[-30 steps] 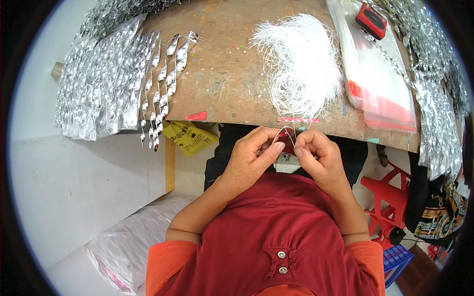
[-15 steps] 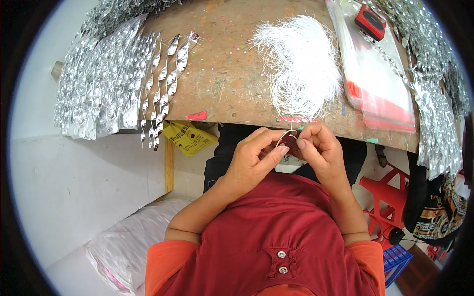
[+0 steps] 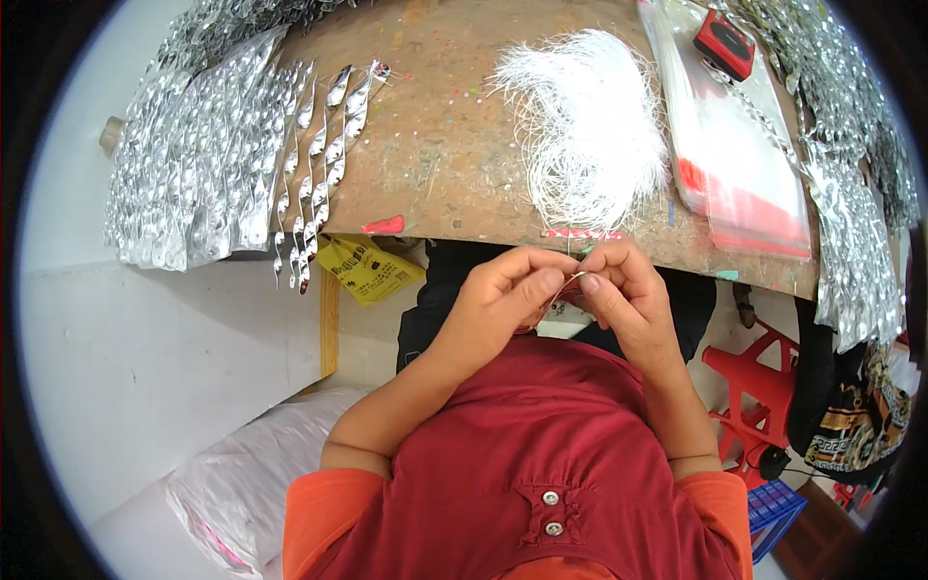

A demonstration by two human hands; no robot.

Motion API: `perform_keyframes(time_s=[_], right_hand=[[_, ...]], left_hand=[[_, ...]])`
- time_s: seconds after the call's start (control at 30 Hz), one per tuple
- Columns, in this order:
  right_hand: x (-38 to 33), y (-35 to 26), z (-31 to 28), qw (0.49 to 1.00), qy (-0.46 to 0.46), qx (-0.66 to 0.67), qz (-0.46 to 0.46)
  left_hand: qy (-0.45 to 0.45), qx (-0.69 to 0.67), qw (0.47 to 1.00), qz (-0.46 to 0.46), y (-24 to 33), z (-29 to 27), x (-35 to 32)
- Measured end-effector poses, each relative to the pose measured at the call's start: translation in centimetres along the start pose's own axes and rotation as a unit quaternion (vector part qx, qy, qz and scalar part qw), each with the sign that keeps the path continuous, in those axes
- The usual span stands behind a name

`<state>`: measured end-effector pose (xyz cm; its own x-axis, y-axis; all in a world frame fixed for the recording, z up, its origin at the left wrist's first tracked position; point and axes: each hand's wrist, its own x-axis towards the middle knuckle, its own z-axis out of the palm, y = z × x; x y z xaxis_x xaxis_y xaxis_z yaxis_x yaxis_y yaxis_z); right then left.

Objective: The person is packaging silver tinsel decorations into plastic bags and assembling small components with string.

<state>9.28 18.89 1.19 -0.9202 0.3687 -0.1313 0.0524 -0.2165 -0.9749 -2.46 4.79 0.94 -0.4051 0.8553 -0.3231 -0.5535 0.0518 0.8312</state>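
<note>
In front of the table's near edge my hands meet, close together above the lap. My left hand is closed, thumb against bent fingers, with a thin white string running from it. The thumb and fingertips of my right hand pinch the same string. Just below the fingertips shows a small shiny, reddish piece, mostly hidden; I cannot make out its kind. Beyond the hands, on the table, lies a loose heap of white strings.
Silver twisted strips hang over the table's left edge, a few lying apart. Clear plastic bags with a red device on them lie right. More silver strips hang far right. A red stool stands below.
The open loop of white string between my hands has become a short, narrow stretch. My fingertips have come closer together, and the reddish piece below them shows less.
</note>
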Motion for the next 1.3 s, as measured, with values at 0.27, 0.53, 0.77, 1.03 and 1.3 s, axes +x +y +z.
perform_keyframes(time_s=[0.27, 0.53, 0.77, 1.03, 1.3], right_hand=[[0.1, -0.2, 0.2, 1.0, 0.001, -0.026, -0.009], [0.0, 0.9, -0.5, 0.999, -0.031, 0.005, -0.043], [-0.1, 1.0, -0.5, 0.998, -0.034, -0.011, -0.051], [0.0, 1.1, -0.1, 0.999, -0.028, 0.011, -0.043], [0.0, 0.1, 0.3, 1.0, -0.021, 0.014, -0.001]], left_hand=[[0.007, -0.026, 1.0, -0.007, 0.0, 0.0, 0.6], [-0.018, -0.019, 0.997, 0.072, 0.0, 0.3, 0.2], [-0.006, 0.226, 0.947, 0.231, 0.1, -0.3, 0.2], [0.032, 0.027, 0.996, 0.082, 0.7, 0.1, -0.5], [-0.039, -0.175, 0.983, 0.032, -0.7, -0.9, 0.5]])
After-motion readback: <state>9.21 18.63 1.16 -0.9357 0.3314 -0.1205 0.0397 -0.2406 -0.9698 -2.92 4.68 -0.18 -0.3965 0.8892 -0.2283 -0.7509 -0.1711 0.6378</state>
